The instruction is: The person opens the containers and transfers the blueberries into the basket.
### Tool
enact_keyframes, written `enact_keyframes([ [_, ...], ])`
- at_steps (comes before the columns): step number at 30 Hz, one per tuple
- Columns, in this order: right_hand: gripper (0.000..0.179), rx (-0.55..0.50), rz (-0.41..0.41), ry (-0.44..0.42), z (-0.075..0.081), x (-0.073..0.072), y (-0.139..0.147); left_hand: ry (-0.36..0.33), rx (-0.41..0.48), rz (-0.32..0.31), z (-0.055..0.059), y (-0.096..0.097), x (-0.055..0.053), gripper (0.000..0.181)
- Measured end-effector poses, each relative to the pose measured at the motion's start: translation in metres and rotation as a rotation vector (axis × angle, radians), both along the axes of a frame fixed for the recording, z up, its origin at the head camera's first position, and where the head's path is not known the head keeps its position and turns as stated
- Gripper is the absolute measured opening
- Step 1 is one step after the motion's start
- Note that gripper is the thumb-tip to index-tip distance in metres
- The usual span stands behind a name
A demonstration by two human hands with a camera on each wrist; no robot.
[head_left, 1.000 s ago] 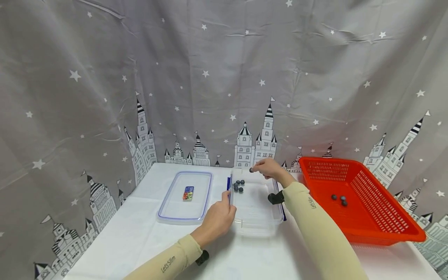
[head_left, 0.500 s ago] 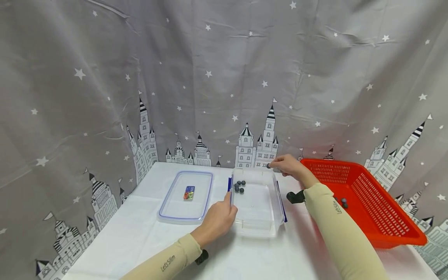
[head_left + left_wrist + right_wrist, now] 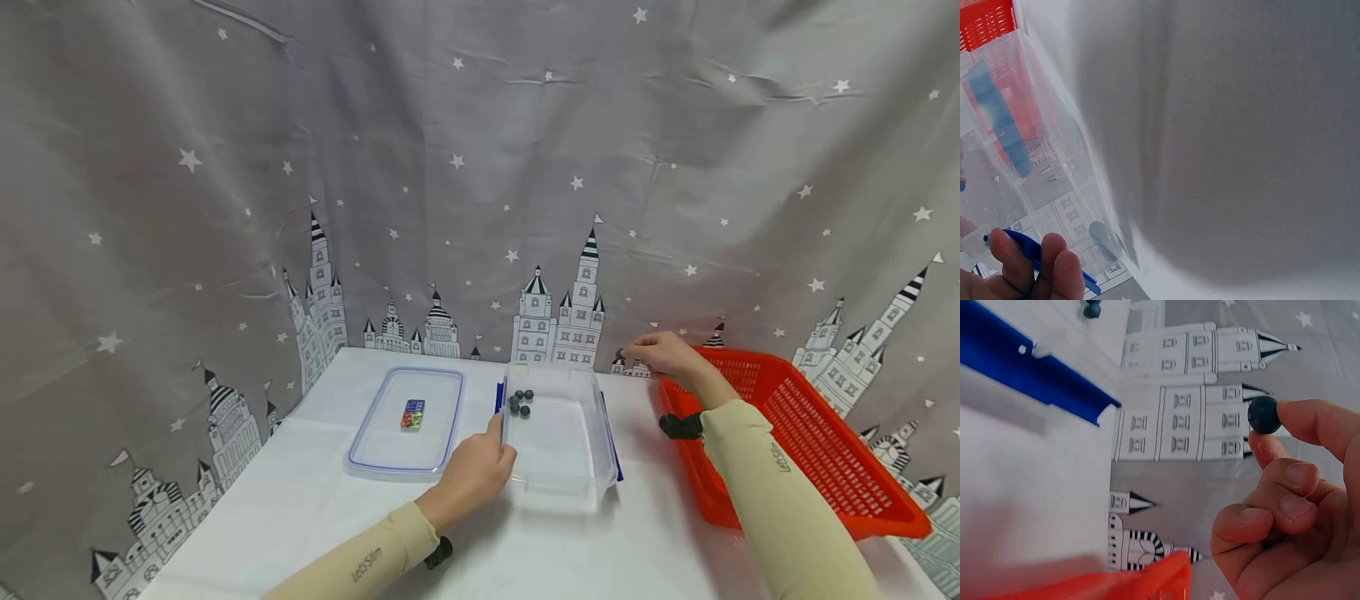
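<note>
Between thumb and forefinger, my right hand (image 3: 665, 353) pinches a blueberry (image 3: 1264, 415), held up in the air between the clear plastic container (image 3: 558, 493) and the red basket (image 3: 813, 417). Its other fingers are curled in toward the palm. My left hand (image 3: 474, 471) grips the container's left side, with fingertips (image 3: 1067, 275) around the blue latch (image 3: 1025, 245). Several blueberries (image 3: 514, 402) lie grouped at the container's back left. The right sleeve hides much of the basket's inside.
To the left, a clear lid (image 3: 378, 421) with a blue seal and a fruit label (image 3: 412, 414) lies flat on the white table (image 3: 300, 492). Another blue latch (image 3: 611, 437) hangs from the container's right side. A grey castle-print curtain (image 3: 450, 208) stands right behind the table.
From above the container's back edge, my right hand has moved right with the blueberry, close to the basket. My left hand keeps its grip on the container. The berries inside stay put.
</note>
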State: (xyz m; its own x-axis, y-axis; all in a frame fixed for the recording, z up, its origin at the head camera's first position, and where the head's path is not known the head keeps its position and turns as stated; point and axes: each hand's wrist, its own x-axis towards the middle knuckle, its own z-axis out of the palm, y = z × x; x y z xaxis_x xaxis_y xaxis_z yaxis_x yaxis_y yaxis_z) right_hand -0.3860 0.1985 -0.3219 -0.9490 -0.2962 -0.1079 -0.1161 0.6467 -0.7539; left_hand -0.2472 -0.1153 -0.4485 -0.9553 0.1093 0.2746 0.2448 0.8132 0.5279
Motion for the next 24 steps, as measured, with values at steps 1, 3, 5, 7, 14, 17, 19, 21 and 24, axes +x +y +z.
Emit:
enact_keyframes([
  [1,0.045,-0.002,-0.003,-0.002,0.000,0.001,0.004,0.003,0.000,-0.001,-0.001,0.001,0.000,0.062],
  [3,0.046,-0.019,-0.001,-0.009,0.001,0.003,0.010,0.007,-0.002,0.005,-0.002,0.001,0.000,0.062],
  [5,0.045,-0.029,0.001,-0.012,0.002,0.002,0.016,0.005,-0.006,0.016,-0.002,0.000,0.000,0.062],
  [7,0.046,-0.044,0.003,-0.013,0.002,0.002,0.020,0.004,-0.007,0.022,-0.003,-0.001,0.000,0.062],
  [14,0.039,-0.059,-0.028,0.005,0.003,0.000,0.044,0.000,0.008,0.002,-0.004,-0.001,0.000,0.063],
  [17,0.040,-0.037,-0.039,0.017,0.004,0.001,0.057,0.002,0.014,-0.003,-0.005,-0.001,-0.001,0.063],
  [19,0.043,-0.033,-0.038,0.021,0.005,0.003,0.064,0.004,0.014,-0.005,-0.005,0.000,-0.002,0.064],
  [21,0.048,-0.022,-0.046,0.018,0.006,0.005,0.071,0.010,0.012,-0.005,-0.004,0.001,-0.002,0.064],
  [24,0.049,-0.031,-0.052,0.012,0.005,0.006,0.081,0.011,0.011,-0.005,-0.004,0.001,-0.002,0.064],
])
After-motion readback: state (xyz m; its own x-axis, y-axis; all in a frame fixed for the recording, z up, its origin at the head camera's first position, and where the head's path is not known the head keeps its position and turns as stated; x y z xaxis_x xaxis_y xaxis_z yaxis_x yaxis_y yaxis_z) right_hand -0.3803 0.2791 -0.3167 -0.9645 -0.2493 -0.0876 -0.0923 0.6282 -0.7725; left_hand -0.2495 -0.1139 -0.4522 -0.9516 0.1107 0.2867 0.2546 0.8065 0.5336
